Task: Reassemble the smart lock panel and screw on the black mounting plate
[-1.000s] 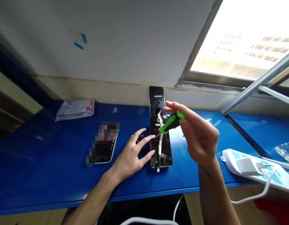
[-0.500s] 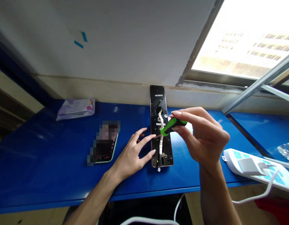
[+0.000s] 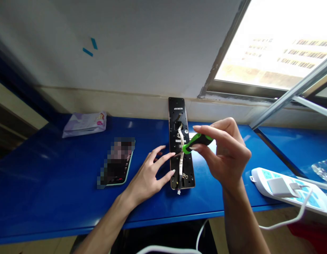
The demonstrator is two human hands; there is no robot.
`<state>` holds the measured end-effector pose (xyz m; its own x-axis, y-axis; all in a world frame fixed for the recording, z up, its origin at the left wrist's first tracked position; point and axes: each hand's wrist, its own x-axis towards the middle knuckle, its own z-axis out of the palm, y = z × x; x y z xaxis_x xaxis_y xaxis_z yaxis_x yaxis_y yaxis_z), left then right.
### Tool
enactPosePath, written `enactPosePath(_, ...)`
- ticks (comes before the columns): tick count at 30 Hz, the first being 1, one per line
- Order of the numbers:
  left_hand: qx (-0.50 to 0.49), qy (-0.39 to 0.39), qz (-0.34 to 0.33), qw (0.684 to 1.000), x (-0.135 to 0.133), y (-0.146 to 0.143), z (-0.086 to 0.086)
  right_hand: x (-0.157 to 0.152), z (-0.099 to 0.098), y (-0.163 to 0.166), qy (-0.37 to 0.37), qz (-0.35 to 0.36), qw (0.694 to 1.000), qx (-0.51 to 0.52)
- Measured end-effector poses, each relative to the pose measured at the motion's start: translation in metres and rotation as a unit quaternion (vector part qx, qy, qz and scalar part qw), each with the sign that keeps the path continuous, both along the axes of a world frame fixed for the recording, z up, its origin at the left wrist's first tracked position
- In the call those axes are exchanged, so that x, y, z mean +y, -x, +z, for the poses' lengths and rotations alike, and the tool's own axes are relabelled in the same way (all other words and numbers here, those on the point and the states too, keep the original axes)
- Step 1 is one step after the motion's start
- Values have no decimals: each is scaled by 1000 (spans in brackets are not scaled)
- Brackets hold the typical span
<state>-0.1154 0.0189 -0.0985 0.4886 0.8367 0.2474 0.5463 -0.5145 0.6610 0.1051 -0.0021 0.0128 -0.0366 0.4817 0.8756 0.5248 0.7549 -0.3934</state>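
A long black panel (image 3: 188,164) with a bronze-coloured edge lies on the blue table, its far end near the wall. Along it runs a white-wrapped cable (image 3: 180,161) that ends in a small white plug at the near end. My right hand (image 3: 224,150) pinches the green and black handle of a screwdriver (image 3: 195,141) between thumb and fingers. The shaft slants down to the left, its tip by the panel's left edge, close to my left index finger. My left hand (image 3: 150,173) is open, fingers spread, with index finger and thumb at that edge.
A phone (image 3: 121,164) lies to the left on the blue table (image 3: 73,197), and a purple-white packet (image 3: 85,124) sits behind it. On the right is a white power strip (image 3: 261,176) with a charger and cable. A metal frame (image 3: 290,93) rises near the window.
The fingers of my right hand have shifted round the screwdriver handle, and the hand sits slightly further left. My left hand stays at the panel's edge. The whole view has shifted slightly.
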Motion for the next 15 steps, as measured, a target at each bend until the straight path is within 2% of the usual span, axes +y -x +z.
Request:
enactPosePath(2,-1,0,-1,1000,0,0,0,-1,0,0,30,9,999,-18)
enactPosePath(4,-2,-4,-2,1000,0,1,-1,-1,0,-1,69,56,996,-19)
enactPosePath(7,-3,-8,-2,1000,0,1,-3,0,0,-2,71,120,990,12)
enactPosePath(9,-2,-6,-4,1000,0,1,-3,1,1,-1,40,97,994,27)
enactPosePath(12,-7,-3,-5,1000,0,0,-1,2,2,0,-6,9,1000,16)
enactPosePath(15,-12,-5,-1,1000,1,0,0,1,2,1,10,-12,1000,-15)
